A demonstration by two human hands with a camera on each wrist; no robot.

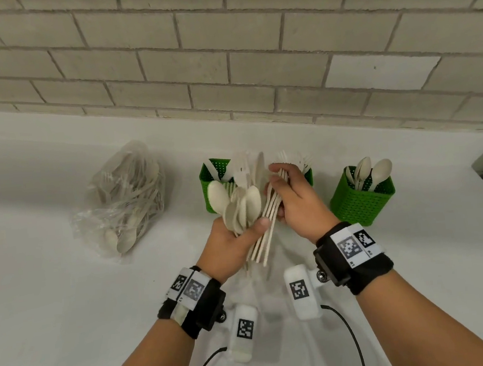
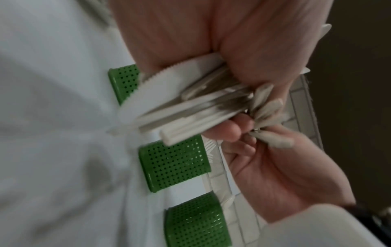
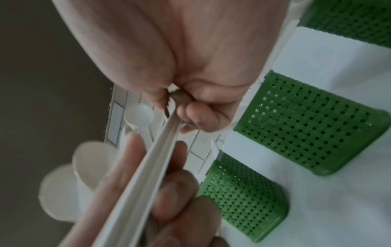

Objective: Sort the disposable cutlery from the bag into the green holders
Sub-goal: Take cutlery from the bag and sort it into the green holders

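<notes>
Clear bag [image 1: 124,200] of cutlery lies on counter [image 1: 53,289], left. Left hand [image 1: 228,243] grips mixed cutlery bundle [image 1: 245,203]; right hand [image 1: 297,198] pinches its forks [image 1: 270,218]. Three green holders [image 1: 362,197] stand behind, rightmost containing spoons [image 1: 372,170].

Head downward; wrists close, sharing holders [image 1: 362,194]

Arms: bare, no sleeves.
Left wrist band [image 1: 191,301]: black, with white tags that have black square patterns.
Right wrist band [image 1: 356,257]: black, with the same kind of tags.
Cameras: a small white box [image 1: 301,292] hangs under each wrist, with a square pattern.
Cables: thin and black, one from each box.
</notes>
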